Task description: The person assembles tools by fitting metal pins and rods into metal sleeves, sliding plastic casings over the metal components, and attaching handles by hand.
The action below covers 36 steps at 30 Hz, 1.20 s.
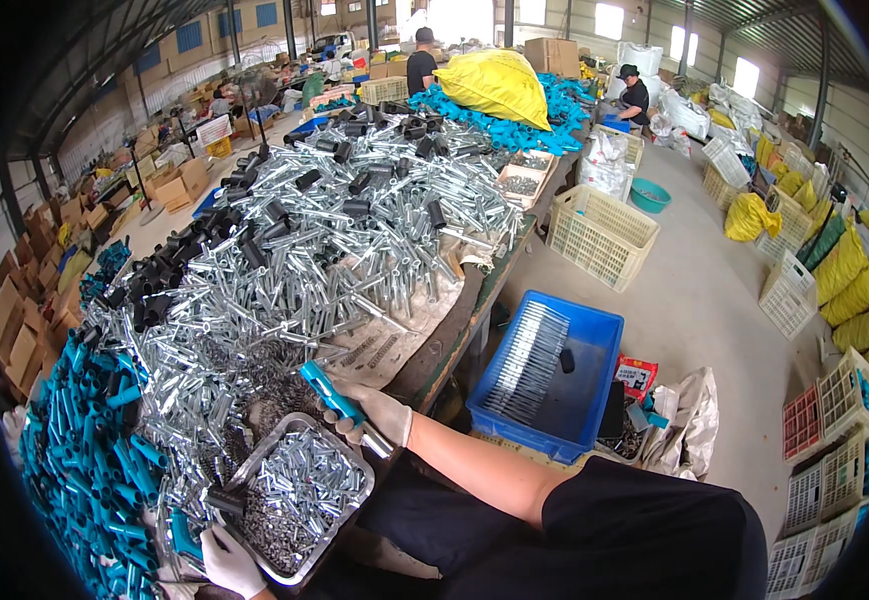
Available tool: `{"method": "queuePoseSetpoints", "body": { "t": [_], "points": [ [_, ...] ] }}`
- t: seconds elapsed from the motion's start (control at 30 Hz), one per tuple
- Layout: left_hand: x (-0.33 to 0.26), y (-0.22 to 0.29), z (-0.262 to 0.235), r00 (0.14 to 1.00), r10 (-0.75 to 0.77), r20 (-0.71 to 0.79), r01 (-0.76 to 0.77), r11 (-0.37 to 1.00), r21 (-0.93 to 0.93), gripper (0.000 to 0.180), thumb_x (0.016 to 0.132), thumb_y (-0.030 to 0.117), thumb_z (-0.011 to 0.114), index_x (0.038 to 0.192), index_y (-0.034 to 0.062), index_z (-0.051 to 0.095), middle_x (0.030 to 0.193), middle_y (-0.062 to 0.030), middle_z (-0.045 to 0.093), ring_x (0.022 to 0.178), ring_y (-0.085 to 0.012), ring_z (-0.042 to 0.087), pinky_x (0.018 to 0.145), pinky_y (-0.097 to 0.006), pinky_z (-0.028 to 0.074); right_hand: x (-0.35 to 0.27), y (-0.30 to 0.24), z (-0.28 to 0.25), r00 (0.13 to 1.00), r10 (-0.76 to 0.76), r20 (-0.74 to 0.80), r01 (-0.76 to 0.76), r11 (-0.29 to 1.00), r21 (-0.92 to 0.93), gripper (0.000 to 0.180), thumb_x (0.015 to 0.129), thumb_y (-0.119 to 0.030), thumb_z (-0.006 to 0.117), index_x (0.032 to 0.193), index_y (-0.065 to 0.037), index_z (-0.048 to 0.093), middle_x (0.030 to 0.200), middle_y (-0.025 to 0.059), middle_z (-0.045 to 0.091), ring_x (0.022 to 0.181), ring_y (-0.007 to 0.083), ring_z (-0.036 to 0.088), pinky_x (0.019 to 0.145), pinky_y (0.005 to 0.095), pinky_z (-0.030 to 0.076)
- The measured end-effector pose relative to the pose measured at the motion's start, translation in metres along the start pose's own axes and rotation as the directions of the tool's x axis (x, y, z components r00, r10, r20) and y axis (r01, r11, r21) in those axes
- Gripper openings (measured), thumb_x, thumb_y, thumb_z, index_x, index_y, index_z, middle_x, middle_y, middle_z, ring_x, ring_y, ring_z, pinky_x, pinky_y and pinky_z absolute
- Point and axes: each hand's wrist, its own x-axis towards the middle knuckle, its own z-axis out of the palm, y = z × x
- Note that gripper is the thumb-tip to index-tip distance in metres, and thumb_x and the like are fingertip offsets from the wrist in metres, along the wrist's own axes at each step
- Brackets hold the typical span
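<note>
My right hand (382,412), in a pale glove, is closed round a teal plastic handle (330,388). A shiny metal end (377,443) sticks out below the fingers. Also gloved, my left hand (231,563) is at the near left side of a metal tray (369,482), its fingers curled. What those fingers hold, if anything, I cannot make out. Beside them lie a teal handle (185,536) and a black sleeve (224,500). Short metal pins (306,480) and small hardware fill the tray.
Metal tubes (284,270) and black sleeves (169,245) heap the table, with teal handles (74,440) at left. At right stands a blue bin (599,350) holding rows of metal rods. Beyond are a cream crate (604,235), a yellow sack (494,85) and two people.
</note>
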Motion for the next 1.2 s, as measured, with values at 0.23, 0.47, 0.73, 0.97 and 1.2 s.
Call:
{"method": "queuePoseSetpoints", "body": {
  "t": [0.23, 0.47, 0.73, 0.97, 1.2],
  "points": [
    [0.0003, -0.0048, 0.0058, 0.999, -0.021, 0.038, 0.021, 1.0, -0.004, 0.024, 0.098, 0.026, 0.054, 0.086, 0.0058, 0.059, 0.078, -0.0181, 0.064, 0.064, -0.0389, 0.06, 0.053, -0.045, 0.045, -0.0006, -0.0005, 0.001, 1.0, -0.018, -0.008, 0.019, 1.0, 0.015, 0.034, 0.098, -0.04, 0.054, 0.108, -0.008, 0.053, 0.083, 0.0038, 0.056, 0.056, 0.0062, 0.051, 0.041, 0.0158, 0.04],
    [0.0005, -0.0101, 0.0084, 0.999, -0.031, 0.043, 0.031, 1.0, 0.004, 0.024, 0.098, 0.026, 0.054, 0.087, 0.0058, 0.06, 0.079, -0.0185, 0.064, 0.065, -0.0395, 0.06, 0.054, -0.046, 0.045, 0.0024, 0.0002, -0.0024, 1.0, 0.01, 0.008, -0.01, 1.0, -0.003, 0.034, 0.099, -0.041, 0.053, 0.11, -0.009, 0.052, 0.083, 0.004, 0.056, 0.056, 0.0062, 0.05, 0.04, 0.016, 0.04],
    [-0.0011, -0.0076, 0.0068, 0.999, -0.025, 0.026, 0.025, 1.0, -0.005, 0.024, 0.098, 0.027, 0.055, 0.088, 0.0052, 0.061, 0.08, -0.0179, 0.064, 0.066, -0.0386, 0.061, 0.055, -0.045, 0.046, 0.0019, 0.0001, -0.0008, 1.0, 0.027, -0.015, -0.027, 0.999, 0.024, 0.034, 0.099, -0.041, 0.054, 0.11, -0.009, 0.052, 0.083, 0.0043, 0.056, 0.055, 0.0066, 0.049, 0.04, 0.0158, 0.039],
    [0.0002, -0.0099, 0.0073, 1.0, 0.009, 0.015, -0.01, 0.999, 0.034, 0.021, 0.097, 0.024, 0.056, 0.089, 0.0067, 0.063, 0.078, -0.015, 0.066, 0.063, -0.0349, 0.063, 0.053, -0.042, 0.046, 0.0021, 0.0, -0.0009, 1.0, 0.026, 0.008, -0.027, 0.999, 0.047, 0.036, 0.098, -0.042, 0.054, 0.11, -0.008, 0.051, 0.083, 0.0041, 0.054, 0.056, 0.0064, 0.048, 0.04, 0.0158, 0.038],
    [-0.001, -0.0062, 0.006, 0.999, -0.025, 0.035, 0.025, 1.0, -0.003, 0.024, 0.098, 0.026, 0.054, 0.088, 0.0059, 0.061, 0.08, -0.0168, 0.065, 0.066, -0.0369, 0.062, 0.055, -0.043, 0.047, 0.0012, -0.0004, -0.0011, 1.0, 0.026, 0.0, -0.026, 0.999, 0.045, 0.036, 0.098, -0.042, 0.054, 0.111, -0.009, 0.051, 0.084, 0.0047, 0.054, 0.056, 0.0067, 0.047, 0.04, 0.0162, 0.038]
  ]
}}
